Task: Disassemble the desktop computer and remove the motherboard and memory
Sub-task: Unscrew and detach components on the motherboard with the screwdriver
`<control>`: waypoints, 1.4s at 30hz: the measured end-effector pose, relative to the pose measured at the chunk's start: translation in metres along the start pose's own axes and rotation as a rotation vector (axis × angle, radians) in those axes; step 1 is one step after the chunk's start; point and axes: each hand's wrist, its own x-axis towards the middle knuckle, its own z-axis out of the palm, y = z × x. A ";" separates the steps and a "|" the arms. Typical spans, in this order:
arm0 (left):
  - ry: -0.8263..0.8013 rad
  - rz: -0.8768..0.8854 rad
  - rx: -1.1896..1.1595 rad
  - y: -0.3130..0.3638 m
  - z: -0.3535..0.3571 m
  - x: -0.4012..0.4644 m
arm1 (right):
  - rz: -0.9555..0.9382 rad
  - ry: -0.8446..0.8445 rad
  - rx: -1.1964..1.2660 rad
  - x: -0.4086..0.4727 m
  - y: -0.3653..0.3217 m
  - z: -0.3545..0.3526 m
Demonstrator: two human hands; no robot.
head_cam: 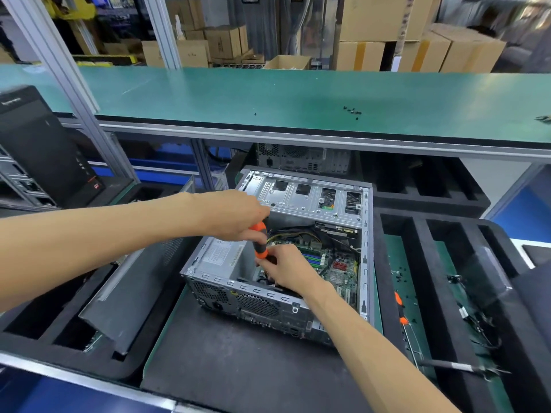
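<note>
An open desktop computer case [366,234] lies on its side on a dark mat, its green motherboard [337,269] visible inside with blue and green memory slots [313,258]. My left hand [238,216] grips the top of an orange-and-black screwdriver [260,240] held upright over the case interior. My right hand [286,269] reaches into the case and pinches the screwdriver's lower part near the board. The screwdriver's tip is hidden behind my right hand. The silver power supply [217,254] fills the case's near-left corner.
The removed grey side panel [131,293] leans in a black foam tray at left. A second orange screwdriver [401,308] and loose screws [401,274] lie on the green strip at right. Another black computer tower [38,144] stands at far left. Small screws [351,111] sit on the green shelf above.
</note>
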 end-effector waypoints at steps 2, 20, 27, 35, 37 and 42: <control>-0.019 -0.010 0.172 0.005 0.004 0.002 | -0.006 -0.014 -0.004 0.000 0.000 0.001; 0.084 -0.245 0.086 0.024 -0.005 0.016 | -0.008 -0.036 -0.016 -0.003 0.003 -0.002; 0.029 -0.028 -0.256 0.011 0.002 0.011 | -0.024 -0.038 -0.070 -0.004 0.002 -0.001; 0.137 -0.316 -0.462 -0.024 0.005 0.045 | 0.020 0.101 -0.081 -0.004 -0.009 -0.007; 0.220 -0.373 -0.738 -0.035 0.020 0.055 | 0.126 0.297 0.165 0.000 -0.006 -0.011; -0.016 -0.194 -0.798 -0.021 0.083 0.068 | 0.262 0.417 0.220 0.015 0.012 -0.020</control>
